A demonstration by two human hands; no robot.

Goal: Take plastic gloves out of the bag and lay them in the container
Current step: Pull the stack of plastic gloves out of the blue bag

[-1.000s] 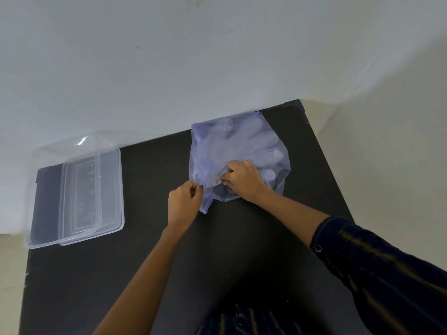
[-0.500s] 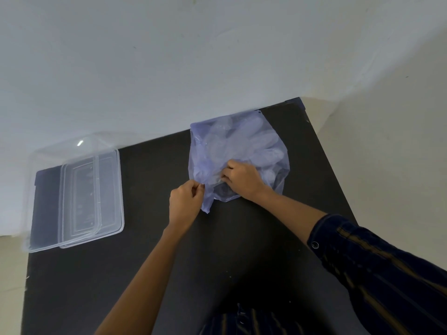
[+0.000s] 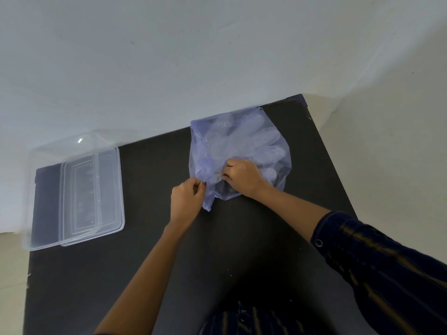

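Note:
A translucent bluish plastic bag point(image 3: 212, 146) lies on the black table point(image 3: 150, 238) at the back, right of centre. Clear plastic gloves point(image 3: 263, 141) show through it, their fingers pointing right. My left hand point(image 3: 187, 201) pinches the bag's near left corner between thumb and fingers. My right hand point(image 3: 243, 176) lies over the bag's near edge with fingers curled into the plastic; whether they grip the bag film or a glove is hidden. A clear rectangular container point(image 3: 31, 189) sits at the table's left, with a clear lid point(image 3: 108, 189) lying partly over it.
A white wall runs along the back edge of the table. The table's right edge drops off to a pale floor past the bag. My dark striped sleeve point(image 3: 387, 269) covers the lower right.
Both hands stay at the bag's near edge. The view has shifted very slightly; the bag and container lie where they were.

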